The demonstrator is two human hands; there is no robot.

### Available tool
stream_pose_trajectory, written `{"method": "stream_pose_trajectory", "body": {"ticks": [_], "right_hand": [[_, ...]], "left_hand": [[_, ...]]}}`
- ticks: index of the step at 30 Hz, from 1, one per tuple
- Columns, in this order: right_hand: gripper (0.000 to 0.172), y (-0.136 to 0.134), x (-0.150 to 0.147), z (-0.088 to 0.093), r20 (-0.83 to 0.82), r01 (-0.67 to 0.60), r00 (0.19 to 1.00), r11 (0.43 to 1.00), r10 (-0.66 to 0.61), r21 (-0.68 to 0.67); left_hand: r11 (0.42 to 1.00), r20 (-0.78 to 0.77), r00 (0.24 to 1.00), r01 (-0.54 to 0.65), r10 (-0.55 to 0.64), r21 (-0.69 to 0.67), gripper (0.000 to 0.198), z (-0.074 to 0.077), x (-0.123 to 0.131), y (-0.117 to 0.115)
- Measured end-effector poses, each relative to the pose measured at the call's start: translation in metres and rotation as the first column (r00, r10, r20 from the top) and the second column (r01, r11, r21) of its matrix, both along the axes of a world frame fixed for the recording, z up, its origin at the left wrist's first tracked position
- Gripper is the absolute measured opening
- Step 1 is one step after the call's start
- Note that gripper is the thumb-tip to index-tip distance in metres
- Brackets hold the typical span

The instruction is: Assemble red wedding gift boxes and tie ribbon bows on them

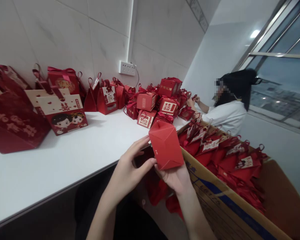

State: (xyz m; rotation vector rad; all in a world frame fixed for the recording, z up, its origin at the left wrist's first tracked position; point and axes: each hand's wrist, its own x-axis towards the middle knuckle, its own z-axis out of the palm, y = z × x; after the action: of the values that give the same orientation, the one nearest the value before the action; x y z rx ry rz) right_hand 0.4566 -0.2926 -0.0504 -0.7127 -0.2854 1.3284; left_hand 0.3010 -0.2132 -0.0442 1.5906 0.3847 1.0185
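Observation:
A plain red gift box is held up past the table's front edge, with a folded panel facing me. My right hand cradles it from below, the fingers mostly hidden behind it. My left hand grips its left side, fingertips at the upper edge and thumb near the lower corner. Just beyond lies a pile of red boxes with ribbons, some bearing cream labels with double-happiness characters.
Red gift bags with ribbon loops stand along the white table, including one with a cartoon couple. At my right, an open cardboard carton holds several red boxes. Another person handles something behind the pile. A power strip is on the wall.

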Motion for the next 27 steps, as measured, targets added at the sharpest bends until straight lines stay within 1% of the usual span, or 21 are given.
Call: {"method": "stream_pose_trajectory", "body": {"ticks": [3,5,7,8,10,12,15,17,19,20,22,24,25,27], "right_hand": [[0.031,0.000,-0.004,-0.002,-0.074,-0.069,0.995,0.997,0.072,0.042],[0.032,0.000,-0.005,-0.007,-0.092,-0.107,0.990,0.993,0.111,0.047],[0.032,-0.001,-0.004,-0.013,-0.067,-0.128,0.989,0.991,0.130,0.037],[0.033,-0.001,-0.003,-0.015,-0.037,-0.128,0.991,0.991,0.129,0.030],[0.035,-0.001,-0.001,-0.019,0.039,-0.105,0.994,0.994,0.104,0.021],[0.032,0.000,0.000,-0.019,0.100,-0.038,0.994,0.999,0.035,0.025],[0.023,-0.001,0.000,-0.015,0.152,0.061,0.986,0.997,-0.068,0.052],[0.022,-0.003,-0.001,-0.011,0.169,0.073,0.982,0.996,-0.081,0.052],[0.029,-0.008,-0.002,-0.006,0.152,0.049,0.987,0.999,-0.051,0.018],[0.036,-0.011,-0.003,-0.004,0.130,0.003,0.992,1.000,-0.001,-0.015],[0.052,-0.018,-0.004,0.000,0.072,-0.146,0.986,0.986,0.151,-0.080],[0.063,-0.025,-0.007,0.005,0.012,-0.300,0.953,0.947,0.303,-0.113],[0.066,-0.027,-0.010,0.008,-0.021,-0.352,0.936,0.930,0.352,-0.107],[0.069,-0.032,-0.018,0.012,-0.089,-0.397,0.916,0.916,0.391,-0.058]], "left_hand": [[0.989,-0.021,0.996,-0.080,0.084,0.128,0.052,0.000,0.015,-0.007],[0.978,-0.012,0.991,-0.129,0.133,0.166,0.052,-0.001,0.021,-0.010],[0.974,0.007,0.989,-0.149,0.150,0.172,0.054,-0.003,0.024,-0.012],[0.974,0.018,0.990,-0.141,0.140,0.176,0.059,-0.004,0.023,-0.013],[0.972,0.043,0.996,-0.091,0.083,0.216,0.074,-0.004,0.019,-0.014],[0.955,0.053,0.999,-0.024,0.008,0.296,0.082,-0.004,0.014,-0.015],[0.912,0.036,0.998,0.033,-0.052,0.409,0.076,-0.002,0.007,-0.016],[0.904,0.026,0.999,0.029,-0.045,0.427,0.072,-0.001,0.006,-0.016],[0.927,0.006,1.000,-0.011,0.009,0.375,0.072,0.000,0.008,-0.015],[0.945,-0.013,0.999,-0.041,0.048,0.326,0.074,0.000,0.009,-0.014],[0.976,-0.052,0.992,-0.102,0.114,0.194,0.070,-0.001,0.012,-0.012],[0.988,-0.050,0.988,-0.146,0.148,0.047,0.054,-0.003,0.017,-0.010],[0.987,-0.032,0.987,-0.161,0.160,-0.025,0.044,-0.004,0.019,-0.008],[0.973,0.023,0.984,-0.172,0.178,-0.156,0.032,-0.008,0.024,-0.005]]}}
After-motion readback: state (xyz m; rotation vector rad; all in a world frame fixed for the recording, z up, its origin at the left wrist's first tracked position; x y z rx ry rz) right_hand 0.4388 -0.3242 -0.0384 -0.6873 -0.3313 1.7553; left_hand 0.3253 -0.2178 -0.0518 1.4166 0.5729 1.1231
